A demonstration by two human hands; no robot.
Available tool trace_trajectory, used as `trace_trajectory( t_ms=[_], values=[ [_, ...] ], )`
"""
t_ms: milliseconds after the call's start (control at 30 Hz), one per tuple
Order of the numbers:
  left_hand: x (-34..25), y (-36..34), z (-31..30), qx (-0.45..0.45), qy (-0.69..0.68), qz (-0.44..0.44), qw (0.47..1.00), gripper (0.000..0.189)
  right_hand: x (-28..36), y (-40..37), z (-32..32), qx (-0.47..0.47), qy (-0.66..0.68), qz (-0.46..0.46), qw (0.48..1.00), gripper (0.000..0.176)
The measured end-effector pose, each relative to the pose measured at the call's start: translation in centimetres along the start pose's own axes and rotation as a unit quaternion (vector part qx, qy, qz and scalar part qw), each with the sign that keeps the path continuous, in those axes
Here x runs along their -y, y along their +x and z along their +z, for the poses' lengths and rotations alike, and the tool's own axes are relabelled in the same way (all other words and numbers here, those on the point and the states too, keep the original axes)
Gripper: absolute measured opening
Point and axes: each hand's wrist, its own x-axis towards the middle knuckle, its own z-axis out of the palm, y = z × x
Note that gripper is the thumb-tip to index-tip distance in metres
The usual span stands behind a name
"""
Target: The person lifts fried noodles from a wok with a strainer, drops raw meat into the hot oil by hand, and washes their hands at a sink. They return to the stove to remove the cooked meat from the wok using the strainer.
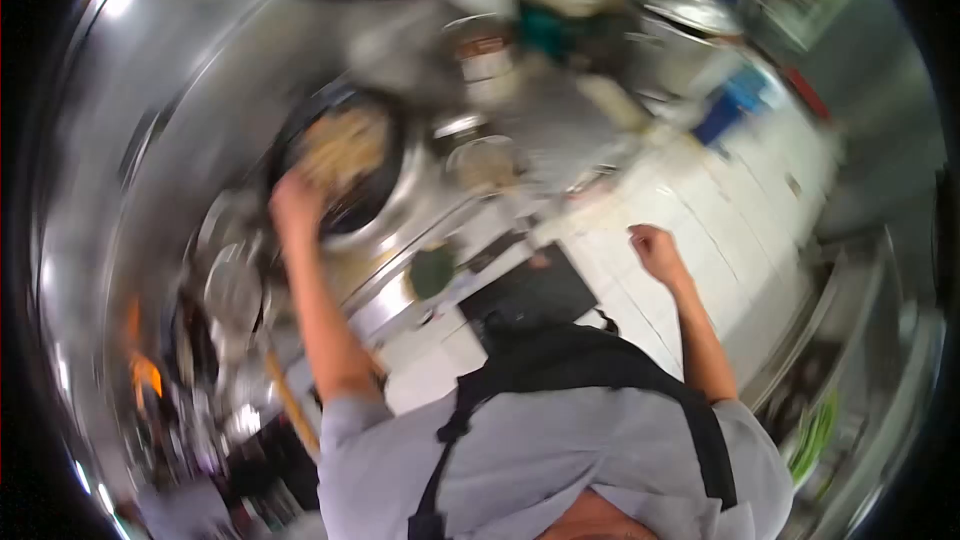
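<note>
A dark wok (375,185) with pale, noodle-like food (347,145) in it sits on the metal cooking range at the left. My left hand (297,202) is at the wok's near left edge, over or against the rim; motion blur hides its fingers and anything between them. Out to the right, over the white tiled counter (710,230), my right hand (655,248) is held with its fingers curled in, and nothing shows in it.
Right of the wok are small containers (483,163). A black board (530,292) lies before my apron. Metal pots (690,10) and a blue package (733,105) stand at the back right. Ladles and strainers (233,290) crowd the left, with an orange flame (147,374) beyond.
</note>
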Motion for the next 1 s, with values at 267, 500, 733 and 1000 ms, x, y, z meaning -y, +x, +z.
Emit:
trace_trajectory(
  t_ms=[267,500,733,1000],
  values=[
    [-25.1,-15.0,9.7,0.242,-0.591,0.048,0.768,0.020,-17.4,-26.6,-13.2,-0.036,-0.050,0.357,0.932,0.028],
    [-59.9,-24.0,13.5,0.585,-0.514,0.187,0.599,0.024,-20.8,-28.2,-24.4,-0.096,0.032,0.384,0.918,0.031],
    [-86.4,-29.9,21.4,0.686,-0.436,0.291,0.504,0.021,-30.1,-36.4,-30.7,-0.167,-0.024,0.523,0.836,0.031],
    [-110.0,-52.7,27.0,0.793,-0.297,0.396,0.355,0.023,-32.5,-48.7,-36.4,-0.313,-0.042,0.638,0.702,0.028]
  ],
)
